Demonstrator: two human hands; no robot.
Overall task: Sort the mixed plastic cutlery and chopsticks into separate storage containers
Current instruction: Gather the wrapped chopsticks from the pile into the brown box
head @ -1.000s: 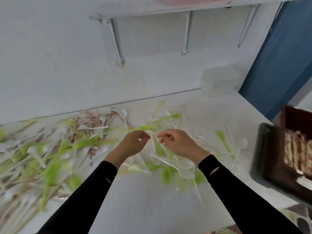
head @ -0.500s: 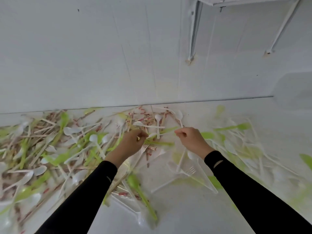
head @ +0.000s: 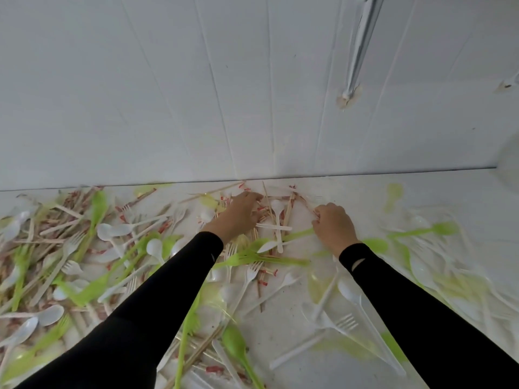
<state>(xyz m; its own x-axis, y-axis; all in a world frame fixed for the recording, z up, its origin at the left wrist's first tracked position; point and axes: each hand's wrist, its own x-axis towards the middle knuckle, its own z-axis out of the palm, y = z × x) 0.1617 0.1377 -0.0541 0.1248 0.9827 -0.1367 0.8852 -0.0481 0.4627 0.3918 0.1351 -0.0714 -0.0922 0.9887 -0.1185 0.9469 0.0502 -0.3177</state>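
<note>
Closest to me, a green spoon (head: 235, 343) and a white fork (head: 345, 323) lie on the white table (head: 280, 329), with loose cutlery spread to both sides. Two black sleeves reach forward over it. To the left the cutlery pile (head: 70, 256) is thick: white spoons, forks, green pieces and wooden sticks all crossing each other. Between the arms a green fork (head: 252, 257) lies flat, and just past it a white spoon (head: 277, 211) points its bowl toward the wall.

The right hand (head: 334, 227) is knuckles up, fingers curled tight, their tips pinching the near end of a stick. The left hand (head: 238, 214) lies palm down with bent fingers over the chopsticks (head: 283, 202); I cannot tell whether it really grasps any.

Those chopsticks, some with red print, are scattered at the far edge of the table, touching the foot of the white panelled wall (head: 196, 94). High on it a metal bracket (head: 361, 43) slants down.
</note>
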